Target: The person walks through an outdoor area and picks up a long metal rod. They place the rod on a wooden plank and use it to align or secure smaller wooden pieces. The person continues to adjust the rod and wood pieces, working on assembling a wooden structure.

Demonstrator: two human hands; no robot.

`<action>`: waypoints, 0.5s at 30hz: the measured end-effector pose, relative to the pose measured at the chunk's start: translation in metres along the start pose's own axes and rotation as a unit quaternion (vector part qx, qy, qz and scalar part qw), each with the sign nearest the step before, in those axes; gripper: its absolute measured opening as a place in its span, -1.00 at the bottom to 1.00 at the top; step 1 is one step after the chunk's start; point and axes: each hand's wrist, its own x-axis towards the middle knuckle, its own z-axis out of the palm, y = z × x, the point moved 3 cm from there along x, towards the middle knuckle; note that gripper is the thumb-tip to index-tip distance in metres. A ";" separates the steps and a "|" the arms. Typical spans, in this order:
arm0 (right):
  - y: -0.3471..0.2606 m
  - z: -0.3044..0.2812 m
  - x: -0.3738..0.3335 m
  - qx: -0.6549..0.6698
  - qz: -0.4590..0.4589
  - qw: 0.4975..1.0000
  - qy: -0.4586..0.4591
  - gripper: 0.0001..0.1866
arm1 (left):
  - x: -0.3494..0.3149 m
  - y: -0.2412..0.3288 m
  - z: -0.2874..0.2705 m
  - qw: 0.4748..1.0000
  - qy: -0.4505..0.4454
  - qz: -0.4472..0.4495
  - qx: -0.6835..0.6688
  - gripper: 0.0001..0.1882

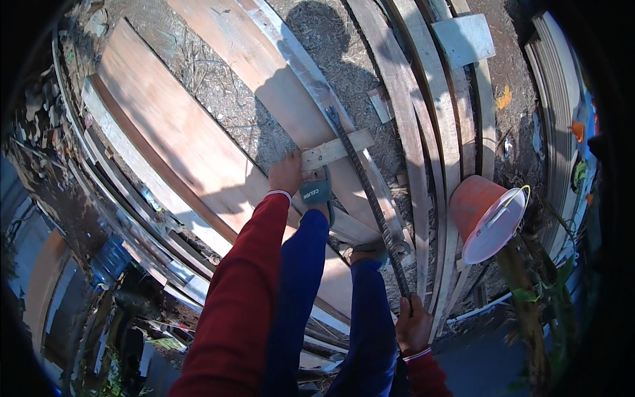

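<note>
Ribbed metal bar [372, 198]: slants from near right to far left, crossing over the short board; contact between them unclear.
Short board [321, 153]: crosswise over a long plank [291, 109].
Right hand [414, 324]: grasping the bar's near end.
Left hand [286, 173]: grasping the short board's left end.
Sandalled foot [316, 192]: just nearer than the short board.
Red bucket [471, 208]: tilted, right of the bar.

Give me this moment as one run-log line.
left hand: at short wood piece's end | right hand: gripping ribbed metal bar | bar: crosses piece | red bucket: right side
</note>
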 end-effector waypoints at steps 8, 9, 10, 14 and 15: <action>-0.001 0.001 0.005 -0.036 -0.051 0.994 0.093 -0.74 | -0.052 0.059 -0.031 0.958 0.116 -0.125 -0.231 -0.41; -0.002 0.002 0.003 -0.042 -0.044 0.995 0.080 -0.75 | -0.066 0.081 -0.033 0.921 0.102 -0.160 -0.340 -0.40; -0.002 0.005 -0.002 -0.029 -0.054 0.996 0.069 -0.77 | -0.081 0.106 -0.030 0.898 0.018 -0.187 -0.398 -0.37; 0.014 0.018 -0.001 0.009 -0.048 0.994 0.099 -0.78 | -0.122 0.214 -0.014 0.851 -0.063 -0.273 -0.444 -0.33; 0.021 0.022 0.005 0.004 -0.057 0.994 0.096 -0.78 | -0.126 0.231 -0.008 0.827 -0.029 -0.333 -0.452 -0.35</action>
